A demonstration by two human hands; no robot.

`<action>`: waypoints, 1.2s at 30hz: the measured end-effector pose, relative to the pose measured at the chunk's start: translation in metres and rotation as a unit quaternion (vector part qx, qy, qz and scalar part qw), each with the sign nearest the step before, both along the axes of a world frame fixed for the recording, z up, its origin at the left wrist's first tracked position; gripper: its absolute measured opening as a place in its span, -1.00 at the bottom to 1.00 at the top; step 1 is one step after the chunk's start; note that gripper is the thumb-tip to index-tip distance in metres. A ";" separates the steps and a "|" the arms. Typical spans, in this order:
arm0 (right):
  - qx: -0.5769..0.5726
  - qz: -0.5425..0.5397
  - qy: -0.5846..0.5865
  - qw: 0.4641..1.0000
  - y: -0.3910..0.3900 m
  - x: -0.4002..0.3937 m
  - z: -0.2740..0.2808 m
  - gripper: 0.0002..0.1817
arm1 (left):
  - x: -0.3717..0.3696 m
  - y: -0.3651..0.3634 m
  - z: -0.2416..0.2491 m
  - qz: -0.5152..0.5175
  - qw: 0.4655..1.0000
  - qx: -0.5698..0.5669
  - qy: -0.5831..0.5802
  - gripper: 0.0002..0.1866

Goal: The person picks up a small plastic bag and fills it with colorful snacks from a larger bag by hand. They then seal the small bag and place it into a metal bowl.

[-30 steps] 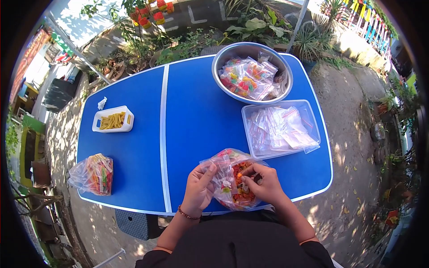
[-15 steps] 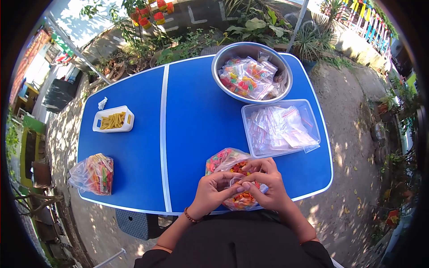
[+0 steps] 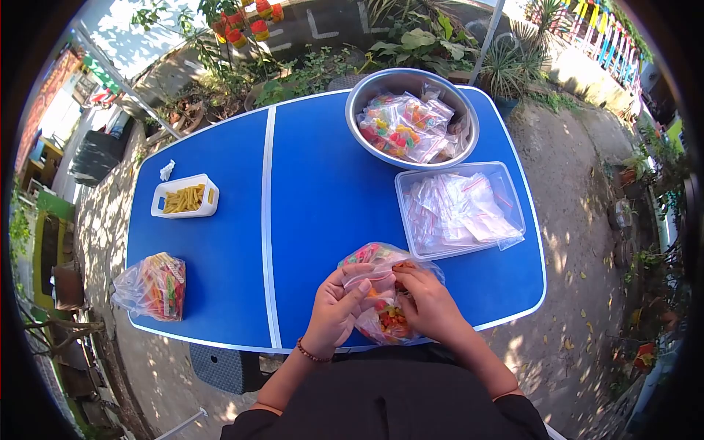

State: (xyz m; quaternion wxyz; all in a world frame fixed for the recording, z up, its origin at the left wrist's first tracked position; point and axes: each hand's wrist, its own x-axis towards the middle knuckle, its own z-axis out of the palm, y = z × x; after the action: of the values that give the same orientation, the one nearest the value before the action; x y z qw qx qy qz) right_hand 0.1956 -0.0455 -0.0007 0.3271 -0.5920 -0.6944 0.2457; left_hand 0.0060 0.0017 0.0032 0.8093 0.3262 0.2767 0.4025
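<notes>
A small clear zip bag (image 3: 380,279) is pinched in my left hand (image 3: 334,312), its mouth towards the right. My right hand (image 3: 431,304) is over the large plastic bag of colourful pieces (image 3: 389,323), its fingers curled down at the bag's opening; its fingertips are partly hidden, so what they hold cannot be made out. The large bag lies at the table's near edge, under and between both hands. Beyond it stands a clear plastic box of empty zip bags (image 3: 462,209).
A steel bowl (image 3: 352,121) of filled packets stands at the back of the blue table (image 3: 220,257). On the left are a white basket of yellow sticks (image 3: 185,199), a crumpled white scrap (image 3: 168,170) and another bag of colourful pieces (image 3: 158,286).
My hands were together over the large bag; now they are apart. The small bag is raised in my left hand, and my right hand has turned down into the large bag's opening.
</notes>
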 end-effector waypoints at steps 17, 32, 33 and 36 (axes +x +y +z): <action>0.021 -0.014 -0.104 0.994 0.007 -0.010 -0.015 -0.79 | -0.006 0.008 -0.006 0.063 0.998 -0.005 0.003 -0.69; 0.166 -0.066 0.104 0.978 -0.002 0.000 0.032 -0.83 | -0.002 -0.003 0.007 -0.042 0.957 0.163 0.237 -0.73; 0.173 -0.044 0.086 0.980 -0.002 0.001 0.033 -0.83 | -0.001 -0.004 0.008 -0.045 0.951 0.186 0.242 -0.72; 0.178 0.017 0.050 0.983 0.000 0.003 0.037 -0.84 | -0.002 -0.005 0.004 -0.059 0.932 0.241 0.265 -0.72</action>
State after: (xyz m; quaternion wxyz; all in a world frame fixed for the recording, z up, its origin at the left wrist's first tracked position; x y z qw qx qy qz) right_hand 0.1981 -0.0453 0.0365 0.4568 -0.4994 -0.7201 0.1529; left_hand 0.0042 -0.0031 0.0076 0.6261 0.6218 0.3557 0.3079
